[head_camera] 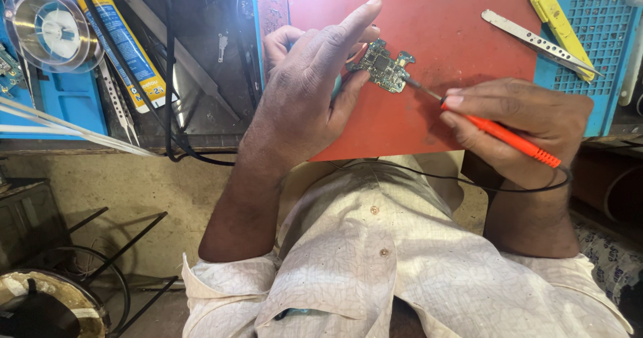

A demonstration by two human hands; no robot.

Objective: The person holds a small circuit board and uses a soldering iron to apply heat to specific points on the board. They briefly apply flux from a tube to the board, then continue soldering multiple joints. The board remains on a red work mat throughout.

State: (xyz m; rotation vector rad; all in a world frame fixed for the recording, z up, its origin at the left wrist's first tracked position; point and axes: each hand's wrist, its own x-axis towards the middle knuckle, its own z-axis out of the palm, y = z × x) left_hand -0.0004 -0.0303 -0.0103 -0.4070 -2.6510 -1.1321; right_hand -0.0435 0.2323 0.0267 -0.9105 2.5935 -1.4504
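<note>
A small green circuit board (384, 66) lies on a red work mat (462, 37). My left hand (309, 83) steadies the board's left edge with thumb and fingers, the index finger stretched out above it. My right hand (516, 125) grips an orange-handled soldering iron (502, 134) like a pen. Its thin metal tip touches the board's right edge. A black cord runs from the iron's back end across my shirt.
Metal tweezers (536, 42) and a yellow tool (559, 22) lie at the mat's far right on a blue perforated tray (606, 17). A solder spool (50, 27), a blue-and-yellow tube (127, 43) and black cables sit at the left. A wire stand is below on the floor.
</note>
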